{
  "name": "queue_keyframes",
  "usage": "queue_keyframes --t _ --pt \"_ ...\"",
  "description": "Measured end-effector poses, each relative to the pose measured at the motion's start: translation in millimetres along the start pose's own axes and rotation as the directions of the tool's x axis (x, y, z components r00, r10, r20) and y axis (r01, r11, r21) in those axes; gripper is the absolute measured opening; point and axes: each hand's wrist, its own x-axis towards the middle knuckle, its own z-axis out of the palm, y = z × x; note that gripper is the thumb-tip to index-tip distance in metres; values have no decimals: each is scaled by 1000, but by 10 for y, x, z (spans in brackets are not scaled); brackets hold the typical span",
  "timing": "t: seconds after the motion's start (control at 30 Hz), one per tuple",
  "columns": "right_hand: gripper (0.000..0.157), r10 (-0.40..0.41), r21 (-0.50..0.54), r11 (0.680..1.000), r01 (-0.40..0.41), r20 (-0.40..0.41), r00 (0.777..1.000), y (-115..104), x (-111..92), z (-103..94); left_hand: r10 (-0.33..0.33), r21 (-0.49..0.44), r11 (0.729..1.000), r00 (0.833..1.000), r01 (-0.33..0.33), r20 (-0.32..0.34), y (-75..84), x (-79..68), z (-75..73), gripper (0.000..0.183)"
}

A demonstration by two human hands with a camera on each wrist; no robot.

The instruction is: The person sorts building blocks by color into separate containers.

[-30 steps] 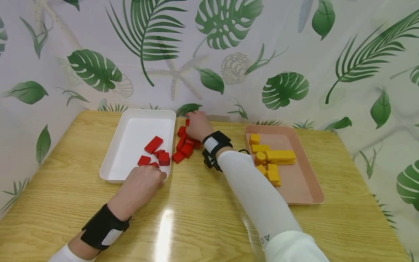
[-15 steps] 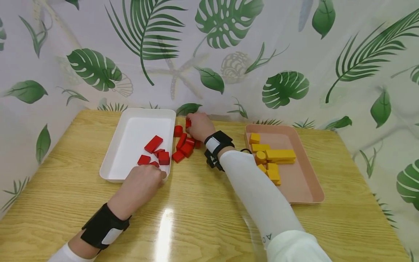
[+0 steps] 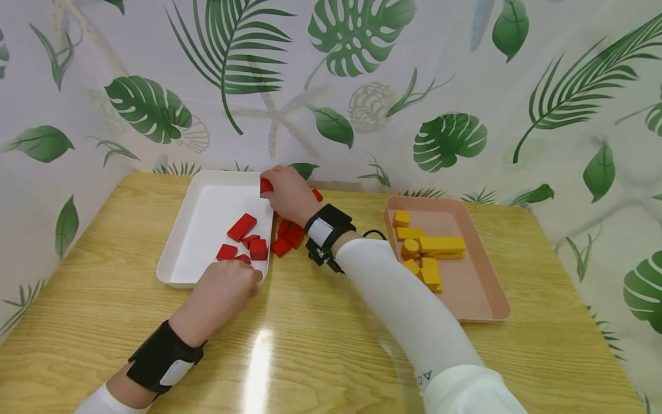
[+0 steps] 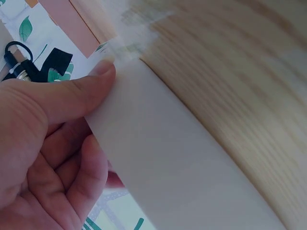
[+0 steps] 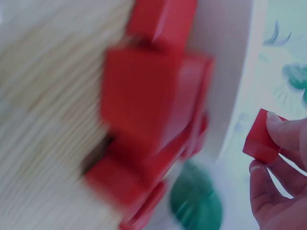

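Note:
Near the far right corner of the white tray (image 3: 207, 198), my right hand (image 3: 291, 194) pinches a red block (image 5: 262, 139) between thumb and fingers. In the head view that block shows only partly, over the tray's rim. My left hand (image 3: 222, 292) grips the tray's near wall, thumb on the outside in the left wrist view, fingers curled over the rim. Several red blocks (image 3: 242, 227) lie inside the tray towards its near right side. Beneath the right hand and wrist, a pile of red blocks (image 3: 291, 233) sits on the table, partly covered; it is blurred in the right wrist view.
To the right a pink tray (image 3: 481, 276) holds several yellow blocks (image 3: 442, 245). Both trays stand on a wooden table (image 3: 320, 345). A leaf-patterned sheet (image 3: 383, 86) rises behind the table's far edge. A black cable (image 3: 376, 233) loops by the right wrist.
My right hand has moved left from the pile to the white tray's rim, with a red block in its fingers. The left hand keeps its place on the tray.

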Motion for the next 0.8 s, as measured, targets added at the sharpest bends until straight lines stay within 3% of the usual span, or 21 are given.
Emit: queue_keyframes --t 0.1,0.2,0.4,0.6,0.8 --pt "39 -38 -42 998 42 86 996 -177 -21 14 4 -6 1000 1000 -3 3 -1 3 1 8" --pt "34 -58 -150 985 85 173 983 -292 -40 56 8 -6 1000 1000 -8 -3 -2 -1 5 9" --pt "25 -59 -268 954 136 275 960 -359 -80 158 12 -1 1000 1000 -12 -14 -7 -9 9 9" --pt "30 -41 -243 964 113 285 958 -376 -167 234 -2 5 1000 1000 2 -3 -3 -4 7 9" --pt "35 -62 -185 977 109 245 968 -308 -178 203 4 6 1000 1000 -4 -5 0 4 -5 7"
